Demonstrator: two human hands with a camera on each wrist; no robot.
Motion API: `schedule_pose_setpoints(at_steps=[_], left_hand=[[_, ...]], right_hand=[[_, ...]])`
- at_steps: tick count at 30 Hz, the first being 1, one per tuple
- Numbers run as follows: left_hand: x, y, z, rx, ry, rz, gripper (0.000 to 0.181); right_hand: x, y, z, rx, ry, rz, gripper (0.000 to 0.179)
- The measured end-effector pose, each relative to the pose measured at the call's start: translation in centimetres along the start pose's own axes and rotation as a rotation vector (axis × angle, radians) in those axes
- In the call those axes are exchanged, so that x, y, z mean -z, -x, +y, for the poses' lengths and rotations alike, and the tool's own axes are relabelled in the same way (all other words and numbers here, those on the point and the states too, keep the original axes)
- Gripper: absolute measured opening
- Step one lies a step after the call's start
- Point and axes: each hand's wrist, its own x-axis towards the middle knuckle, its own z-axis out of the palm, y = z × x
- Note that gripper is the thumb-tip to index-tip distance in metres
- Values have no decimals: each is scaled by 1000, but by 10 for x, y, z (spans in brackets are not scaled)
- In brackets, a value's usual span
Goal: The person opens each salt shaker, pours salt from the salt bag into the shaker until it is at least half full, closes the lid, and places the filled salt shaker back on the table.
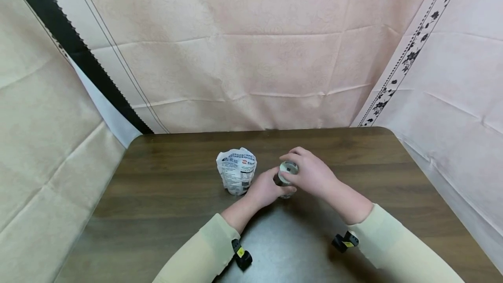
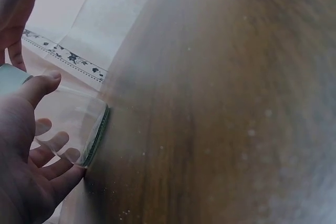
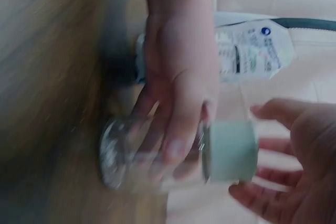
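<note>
A clear glass jar (image 3: 136,153) with a pale green lid (image 3: 231,150) stands upright on the brown wood-grain table (image 1: 165,174). My left hand (image 1: 265,189) grips the jar's body, its thumb on one side and fingers spread round the other. At the lid is my right hand (image 1: 310,171), thumb and fingers curved round its edge. The right wrist view shows one fingertip right at the lid's rim. Through the glass, fingers of the left hand show, and the jar's base (image 2: 97,137) meets the tabletop in the left wrist view.
Left of the jar stands a white printed packet (image 1: 237,171) with blue and red lettering, close to my left hand. Pale cloth (image 1: 251,56) hangs behind the table's far edge, with more cloth at both sides. Small white specks (image 2: 252,132) dot the tabletop.
</note>
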Motion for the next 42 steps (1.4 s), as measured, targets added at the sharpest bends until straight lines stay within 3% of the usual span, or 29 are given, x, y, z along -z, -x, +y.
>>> schedule_pose_setpoints(at_steps=[6,11,19,27,34,42], left_hand=[[-3,0,-1,-8,0,7,53],[-4,1,-2,-12,8,6,54],[-4,1,-2,-12,-7,7,55],[-3,1,-1,2,-32,-13,71],[-2,0,-1,-21,-15,-16,67],[2,-1,-1,-2,-21,-22,70]], right_hand=[[-2,-6,-18,-155,125,-29,35],[-4,-5,-26,-169,235,-17,29],[-2,-2,-34,-153,266,-44,30],[-3,1,-29,-71,255,-37,28],[-1,5,-17,16,157,-32,25],[-1,7,-4,115,83,-45,28]])
